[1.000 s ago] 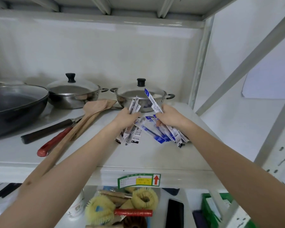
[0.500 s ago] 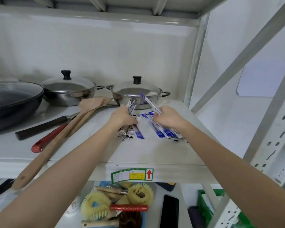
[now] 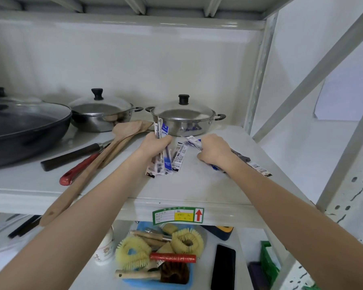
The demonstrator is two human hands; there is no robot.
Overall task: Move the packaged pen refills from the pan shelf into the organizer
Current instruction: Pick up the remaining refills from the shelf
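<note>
Head view looks down on a white metal pan shelf [image 3: 197, 185] in a white-walled rack, with a perforated upright [image 3: 344, 206] at the right. At the shelf's left edge sits a large dark pan [image 3: 23, 130] under a glass lid; behind it toward the back wall stand two steel lidded pots, one left of centre [image 3: 101, 114] and one at centre [image 3: 182, 120], each with a black knob. Wooden spatulas [image 3: 105, 155] lie slanted across the shelf and overhang its front edge, beside a dark-handled [image 3: 71, 156] and a red-handled utensil [image 3: 80, 167]. The left hand [image 3: 155, 145] is curled tight round a bundle of packaged pen refills [image 3: 164, 158], held upright just in front of the centre pot; their white and blue wrappers carry print too small to read. The right hand [image 3: 215, 151] is closed over more refill packs [image 3: 258, 166] that lie on the shelf near its right edge, fanned out beneath the wrist. One pack [image 3: 179, 153] lies flat between the two hands. On the shelf's front lip is a green-bordered label [image 3: 177, 215] with a yellow field and a red up arrow; its writing is illegible. On the level below, a blue tray [image 3: 161, 281] holds yellow bristle brushes [image 3: 134, 253] and a red-handled tool [image 3: 173, 258], next to a black slab [image 3: 223, 266] and a green basket [image 3: 268, 262].
</note>
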